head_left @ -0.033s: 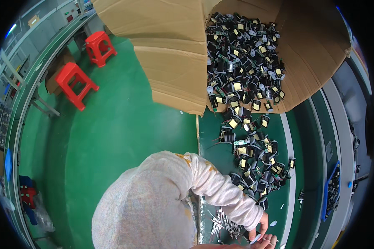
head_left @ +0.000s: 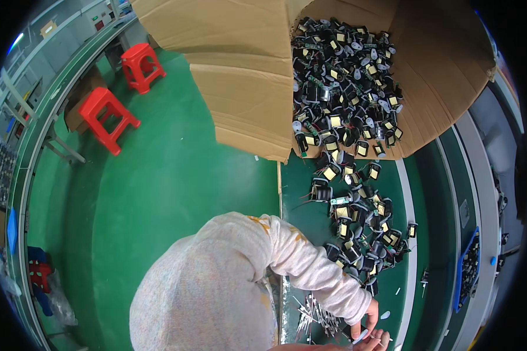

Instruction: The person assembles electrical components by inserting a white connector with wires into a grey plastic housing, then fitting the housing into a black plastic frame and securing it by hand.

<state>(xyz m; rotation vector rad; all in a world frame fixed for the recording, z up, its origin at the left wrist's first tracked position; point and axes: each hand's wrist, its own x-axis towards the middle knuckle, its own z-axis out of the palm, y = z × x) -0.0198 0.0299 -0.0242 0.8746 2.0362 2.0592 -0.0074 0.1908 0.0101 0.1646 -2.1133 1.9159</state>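
My left hand [head_left: 367,320] reaches out of a speckled light-grey sleeve [head_left: 328,289] at the lower right. Its fingers are closed on a black unit with a pale grey oval end [head_left: 360,337]. Close beside it, my right hand [head_left: 379,340] has its fingers bent together at the lower edge; what they pinch is too small to make out. A bundle of thin white sticks [head_left: 315,316] lies left of the hands. Beyond the sleeve, black motor-like units [head_left: 357,213] with yellow pads, wires and small green boards spread over the green bench [head_left: 301,245].
A large cardboard box [head_left: 246,88] lies open at the far end, heaped with more units. On the right, a blue tray [head_left: 459,275] holds dark parts. A loose pale oval piece [head_left: 385,315] lies near my hands. Two red stools [head_left: 108,120] stand on the left floor.
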